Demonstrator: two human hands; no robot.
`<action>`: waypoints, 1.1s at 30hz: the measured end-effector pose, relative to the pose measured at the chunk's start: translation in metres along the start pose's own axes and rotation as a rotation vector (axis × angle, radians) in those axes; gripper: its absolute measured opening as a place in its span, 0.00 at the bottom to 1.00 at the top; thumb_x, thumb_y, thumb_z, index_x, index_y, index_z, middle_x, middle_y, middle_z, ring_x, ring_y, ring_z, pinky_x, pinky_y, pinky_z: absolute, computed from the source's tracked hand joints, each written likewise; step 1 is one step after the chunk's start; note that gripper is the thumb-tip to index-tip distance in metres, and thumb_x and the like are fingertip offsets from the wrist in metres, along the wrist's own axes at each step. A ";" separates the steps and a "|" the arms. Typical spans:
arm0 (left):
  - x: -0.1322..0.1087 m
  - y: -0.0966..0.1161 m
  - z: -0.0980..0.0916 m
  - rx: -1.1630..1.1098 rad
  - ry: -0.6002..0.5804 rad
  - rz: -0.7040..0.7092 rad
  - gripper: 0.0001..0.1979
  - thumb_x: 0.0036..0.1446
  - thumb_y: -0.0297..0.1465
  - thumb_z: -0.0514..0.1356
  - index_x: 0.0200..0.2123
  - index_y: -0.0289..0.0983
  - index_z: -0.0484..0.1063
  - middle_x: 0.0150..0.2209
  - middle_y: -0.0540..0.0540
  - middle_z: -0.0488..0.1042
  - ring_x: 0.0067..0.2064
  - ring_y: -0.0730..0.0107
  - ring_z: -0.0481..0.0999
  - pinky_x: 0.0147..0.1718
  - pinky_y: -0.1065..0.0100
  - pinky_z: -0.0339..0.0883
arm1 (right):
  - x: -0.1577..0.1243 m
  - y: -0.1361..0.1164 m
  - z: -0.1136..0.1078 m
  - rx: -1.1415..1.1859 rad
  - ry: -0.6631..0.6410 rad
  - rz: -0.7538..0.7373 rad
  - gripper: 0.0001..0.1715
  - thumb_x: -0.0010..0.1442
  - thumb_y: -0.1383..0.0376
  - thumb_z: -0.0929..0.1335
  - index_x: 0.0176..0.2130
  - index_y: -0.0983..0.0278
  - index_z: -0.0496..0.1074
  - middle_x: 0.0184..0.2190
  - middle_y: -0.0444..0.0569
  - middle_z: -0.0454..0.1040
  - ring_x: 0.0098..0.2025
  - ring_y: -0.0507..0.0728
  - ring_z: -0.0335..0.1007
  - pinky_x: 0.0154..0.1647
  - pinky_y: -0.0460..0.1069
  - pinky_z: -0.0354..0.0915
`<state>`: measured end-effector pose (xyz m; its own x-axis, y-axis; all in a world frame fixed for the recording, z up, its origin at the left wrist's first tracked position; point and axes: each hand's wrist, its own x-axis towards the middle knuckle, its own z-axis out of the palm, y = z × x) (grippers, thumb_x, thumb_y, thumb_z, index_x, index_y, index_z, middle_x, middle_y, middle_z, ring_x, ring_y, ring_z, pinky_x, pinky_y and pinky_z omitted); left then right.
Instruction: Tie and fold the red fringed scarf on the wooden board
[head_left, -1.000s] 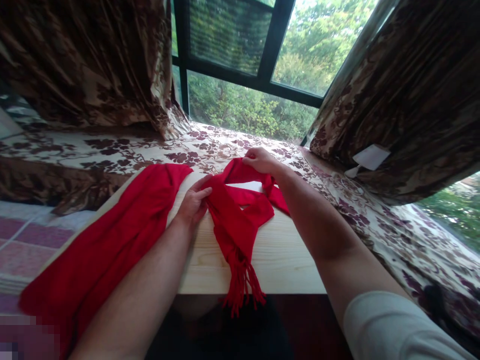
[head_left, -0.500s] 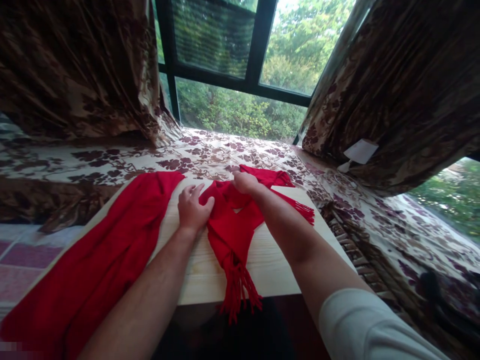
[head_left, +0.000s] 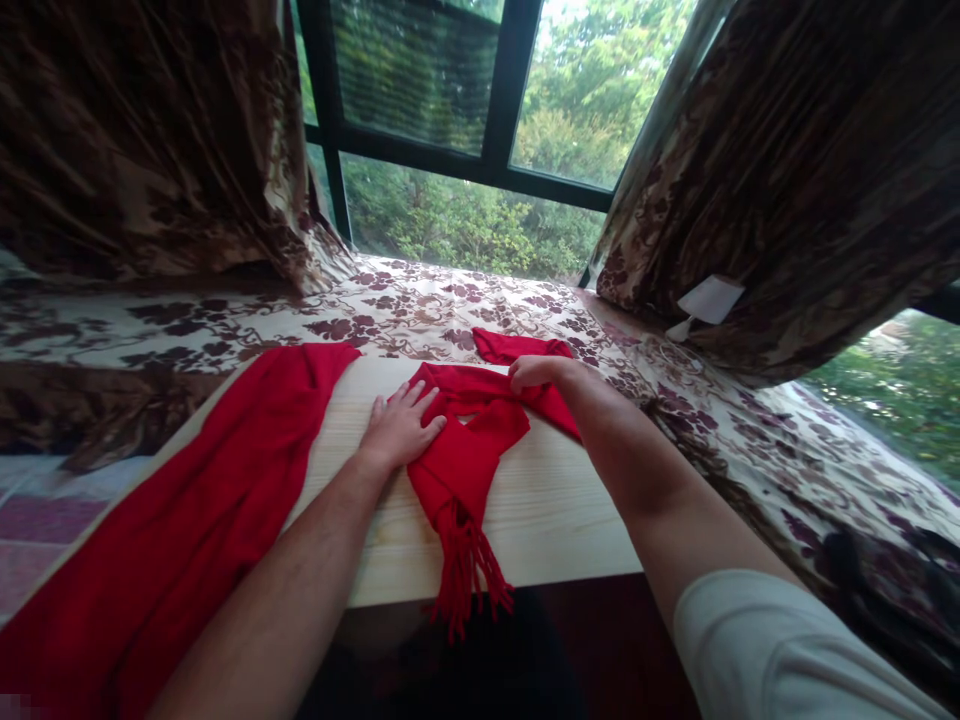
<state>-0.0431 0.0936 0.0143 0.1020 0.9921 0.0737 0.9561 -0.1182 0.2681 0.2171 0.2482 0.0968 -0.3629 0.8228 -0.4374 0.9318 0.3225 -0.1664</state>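
Note:
A red scarf (head_left: 459, 465) with a fringed end lies bent in a loop on the pale wooden table (head_left: 570, 510). Its fringe hangs past the near edge. My left hand (head_left: 403, 425) rests open on the scarf's left bend, fingers spread flat. Farther right, my right hand (head_left: 534, 372) has its fingers closed on the scarf's far strip, whose right part runs behind my forearm. Just beyond that hand lies a folded red piece of cloth (head_left: 514, 346); whether it joins the scarf I cannot tell.
A long red cloth (head_left: 217, 480) covers the table's left side. Behind stands a ledge with a floral cover (head_left: 420, 300) beneath a window (head_left: 465, 215). Patterned curtains (head_left: 150, 150) hang at both sides, and a small white lamp (head_left: 711, 299) stands at the right.
My right hand has moved right along the scarf's far strip. My left hand has come down flat onto the scarf's left bend, from hovering at its edge.

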 end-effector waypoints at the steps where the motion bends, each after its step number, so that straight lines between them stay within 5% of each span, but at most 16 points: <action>1: 0.000 0.000 0.000 0.009 -0.007 -0.002 0.35 0.65 0.53 0.44 0.71 0.48 0.52 0.74 0.48 0.48 0.74 0.52 0.45 0.67 0.38 0.42 | -0.003 0.007 -0.001 -0.001 0.006 0.015 0.11 0.46 0.69 0.73 0.34 0.69 0.78 0.28 0.48 0.75 0.30 0.55 0.70 0.30 0.47 0.63; 5: 0.001 0.000 0.000 0.029 -0.018 -0.008 0.35 0.65 0.54 0.43 0.71 0.49 0.52 0.74 0.49 0.47 0.74 0.52 0.44 0.67 0.38 0.42 | -0.012 0.036 -0.005 0.151 0.168 0.041 0.08 0.55 0.63 0.71 0.34 0.67 0.75 0.25 0.45 0.71 0.26 0.51 0.65 0.26 0.45 0.60; 8: 0.002 -0.001 0.001 0.012 -0.018 -0.006 0.36 0.65 0.54 0.43 0.71 0.48 0.53 0.74 0.47 0.47 0.74 0.52 0.45 0.67 0.37 0.41 | -0.021 0.056 -0.008 0.304 0.250 0.041 0.17 0.57 0.54 0.73 0.32 0.66 0.73 0.24 0.44 0.70 0.22 0.48 0.61 0.23 0.44 0.58; 13: 0.003 -0.002 0.003 -0.008 -0.004 -0.002 0.36 0.64 0.53 0.45 0.71 0.46 0.55 0.73 0.45 0.49 0.73 0.51 0.46 0.67 0.37 0.41 | -0.047 0.075 -0.001 0.585 0.030 0.009 0.29 0.52 0.44 0.74 0.38 0.66 0.75 0.25 0.44 0.70 0.22 0.49 0.62 0.22 0.45 0.60; 17: 0.004 -0.003 0.004 -0.009 0.007 -0.014 0.35 0.64 0.53 0.46 0.70 0.47 0.55 0.73 0.45 0.49 0.73 0.51 0.46 0.67 0.40 0.41 | -0.062 0.080 0.018 0.491 -0.076 -0.025 0.23 0.48 0.54 0.78 0.39 0.66 0.76 0.29 0.45 0.74 0.29 0.51 0.68 0.31 0.45 0.64; 22: 0.003 -0.001 0.002 0.007 -0.002 -0.017 0.36 0.63 0.53 0.46 0.70 0.47 0.55 0.73 0.45 0.49 0.73 0.51 0.46 0.67 0.40 0.42 | -0.064 0.086 0.044 0.091 0.218 0.120 0.05 0.52 0.66 0.72 0.31 0.67 0.76 0.26 0.46 0.73 0.31 0.53 0.68 0.29 0.46 0.58; 29: 0.002 0.001 0.000 0.025 -0.011 -0.026 0.36 0.64 0.53 0.45 0.71 0.46 0.55 0.73 0.45 0.49 0.73 0.51 0.45 0.67 0.39 0.42 | -0.072 0.075 0.042 0.609 0.509 0.149 0.09 0.60 0.68 0.64 0.38 0.68 0.72 0.23 0.44 0.68 0.22 0.50 0.62 0.22 0.43 0.56; 33: 0.002 0.001 0.000 0.031 -0.013 -0.026 0.36 0.64 0.54 0.45 0.71 0.46 0.55 0.73 0.45 0.49 0.73 0.51 0.45 0.67 0.39 0.42 | -0.085 0.065 0.025 0.600 0.333 0.124 0.07 0.55 0.71 0.67 0.37 0.67 0.72 0.22 0.44 0.69 0.21 0.50 0.64 0.22 0.44 0.59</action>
<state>-0.0422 0.0952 0.0152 0.0804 0.9953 0.0546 0.9665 -0.0913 0.2401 0.3083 0.1876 0.1016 -0.1461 0.9675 -0.2066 0.7730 -0.0187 -0.6341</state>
